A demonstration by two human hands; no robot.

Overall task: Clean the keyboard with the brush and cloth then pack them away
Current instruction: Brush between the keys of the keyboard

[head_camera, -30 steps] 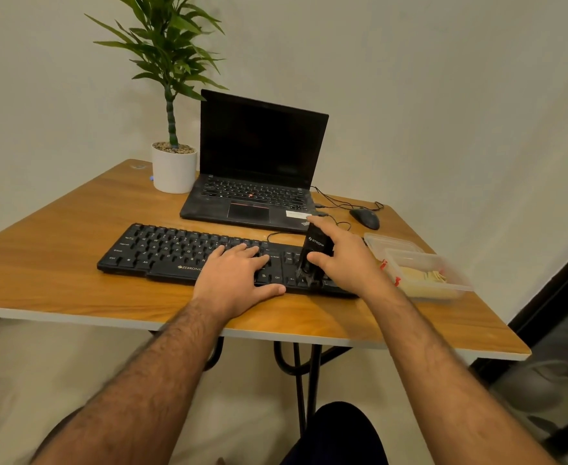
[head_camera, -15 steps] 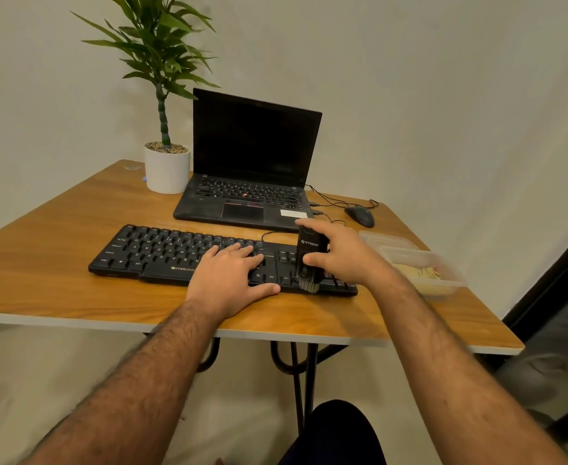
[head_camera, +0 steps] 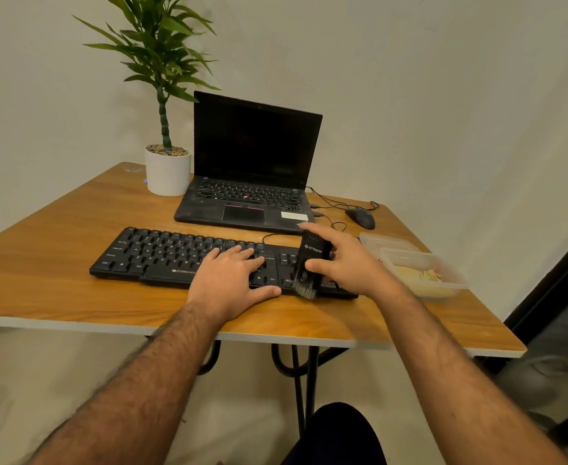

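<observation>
A black keyboard (head_camera: 162,255) lies across the front of the wooden table (head_camera: 58,290). My left hand (head_camera: 230,281) rests flat on its middle keys, fingers spread, pinning it down. My right hand (head_camera: 346,263) grips a black brush (head_camera: 309,263) by its body, with the grey bristles down at the keyboard's front edge near the right end. A yellow cloth (head_camera: 418,275) lies inside a clear plastic box (head_camera: 457,283) to the right of the keyboard.
An open black laptop (head_camera: 252,182) stands behind the keyboard, with a potted plant (head_camera: 167,169) to its left. A black mouse (head_camera: 360,218) and cables lie at the back right. The box's clear lid (head_camera: 385,241) lies behind the box. The table's right edge is close to the box.
My right hand has drawn the brush a little toward me down the right part of the keyboard. The left hand has stayed on the keys. The camera has shifted slightly.
</observation>
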